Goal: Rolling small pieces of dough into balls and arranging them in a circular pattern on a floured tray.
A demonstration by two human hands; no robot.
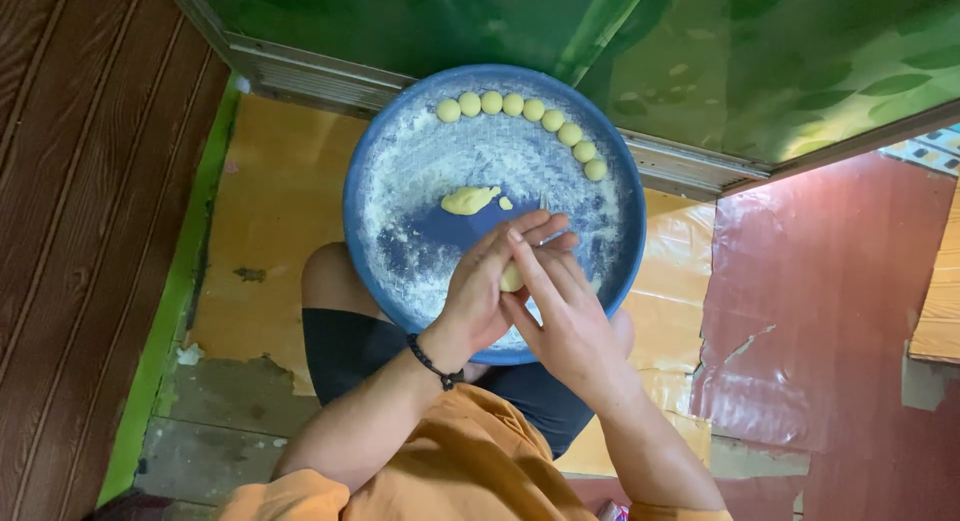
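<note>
Round blue tray (pixel 372 196): shallow, resting on the seated person's lap, its inner face dusted unevenly with white flour, thickest toward the far rim and thin near the centre, where bare blue shows.

Left hand (pixel 478 293) and right hand (pixel 562 311): held palm to palm over the near part of the tray, fingers extended, enclosing a pale yellow dough piece (pixel 511 278) of which only a small edge shows between the palms. Both hands are cupped around it, neither clenched. A dark cord band (pixel 432 363) circles the left wrist.

Judgement on the step: even, light pressure with a circular motion of the palms should give a smooth sphere; squeezing hard would flatten it, and working over the tray keeps crumbs contained.

Dough lump (pixel 468 200): soft, irregular, flattened, lying near the tray's centre with a small scrap just beside it.

Row of dough balls (pixel 524 121): eight small, smooth, matt yellow spheres, touching or nearly so, curving along the far rim.
</note>
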